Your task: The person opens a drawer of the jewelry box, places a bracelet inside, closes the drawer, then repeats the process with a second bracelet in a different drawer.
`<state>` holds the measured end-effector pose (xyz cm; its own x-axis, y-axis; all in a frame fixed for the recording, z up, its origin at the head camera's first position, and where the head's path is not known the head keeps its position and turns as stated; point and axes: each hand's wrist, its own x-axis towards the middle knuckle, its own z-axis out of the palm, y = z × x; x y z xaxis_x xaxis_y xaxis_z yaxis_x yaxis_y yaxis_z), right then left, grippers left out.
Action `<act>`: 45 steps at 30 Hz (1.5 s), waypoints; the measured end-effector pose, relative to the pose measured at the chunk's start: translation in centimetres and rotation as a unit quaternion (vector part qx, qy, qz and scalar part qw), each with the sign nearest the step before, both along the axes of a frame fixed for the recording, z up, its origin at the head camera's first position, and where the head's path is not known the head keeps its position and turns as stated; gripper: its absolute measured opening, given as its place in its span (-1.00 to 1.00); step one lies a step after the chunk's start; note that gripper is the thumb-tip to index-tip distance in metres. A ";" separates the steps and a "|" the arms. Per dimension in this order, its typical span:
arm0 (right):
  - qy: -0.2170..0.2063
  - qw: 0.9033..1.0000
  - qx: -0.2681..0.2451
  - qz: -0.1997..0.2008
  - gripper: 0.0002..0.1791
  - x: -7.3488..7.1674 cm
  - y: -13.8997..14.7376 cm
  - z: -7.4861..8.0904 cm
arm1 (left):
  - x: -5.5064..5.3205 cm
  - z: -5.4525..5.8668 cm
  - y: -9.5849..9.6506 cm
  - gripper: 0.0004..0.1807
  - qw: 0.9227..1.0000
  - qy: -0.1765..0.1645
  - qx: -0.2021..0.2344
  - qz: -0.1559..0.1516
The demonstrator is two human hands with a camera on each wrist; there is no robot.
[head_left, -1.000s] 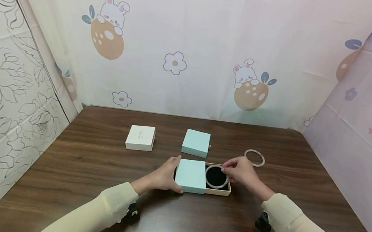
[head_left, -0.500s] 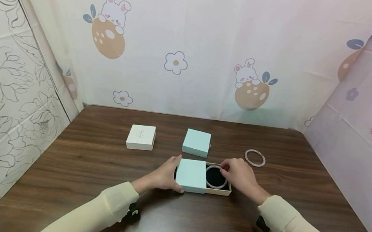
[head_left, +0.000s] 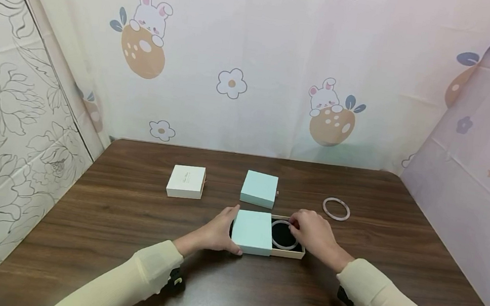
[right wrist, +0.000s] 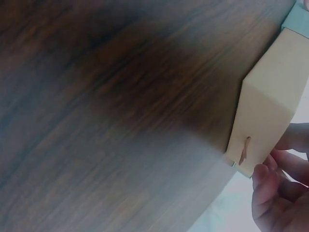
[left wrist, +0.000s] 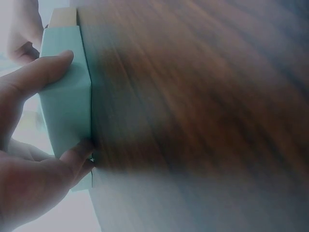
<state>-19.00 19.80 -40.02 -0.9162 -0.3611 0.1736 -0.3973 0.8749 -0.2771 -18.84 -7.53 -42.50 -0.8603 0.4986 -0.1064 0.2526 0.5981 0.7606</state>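
Note:
A pale turquoise sliding box (head_left: 253, 229) sits on the table, its cream inner drawer (head_left: 286, 253) pulled partway out to the right. My left hand (head_left: 215, 231) grips the sleeve's left end, thumb along the near side; that grip shows closer in the left wrist view, around the turquoise sleeve (left wrist: 67, 106). Inside the drawer, on black padding, lies a pale bangle (head_left: 277, 245). Thumb and fingers of my right hand (head_left: 314, 237) pinch its upper right edge. In the right wrist view, the drawer's end (right wrist: 258, 128) carries a small ribbon pull, and the bangle is hidden.
Behind stand a second turquoise box (head_left: 259, 188) and a white box (head_left: 186, 181) with small lettering, both closed. Another pale bangle (head_left: 336, 208) lies flat beyond my right hand. The brown wooden table (head_left: 124, 240) ends at a printed curtain (head_left: 257, 124).
My right hand has shifted slightly left over the drawer, its fingers curling further in at the bangle. The left hand and the box have stayed in place.

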 end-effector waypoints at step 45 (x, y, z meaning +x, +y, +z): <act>-0.320 0.844 -0.404 -0.148 -0.68 0.7 3.2 -1.3 | 0.1 0.1 0.1 0.32 1.000 0.000 0.003 0.000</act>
<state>-18.30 22.96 -41.28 -0.9450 -0.1010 -0.3110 0.2625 0.3327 -0.9057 -18.77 -7.48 -42.37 -0.8607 0.4984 -0.1038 0.2514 0.5933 0.7647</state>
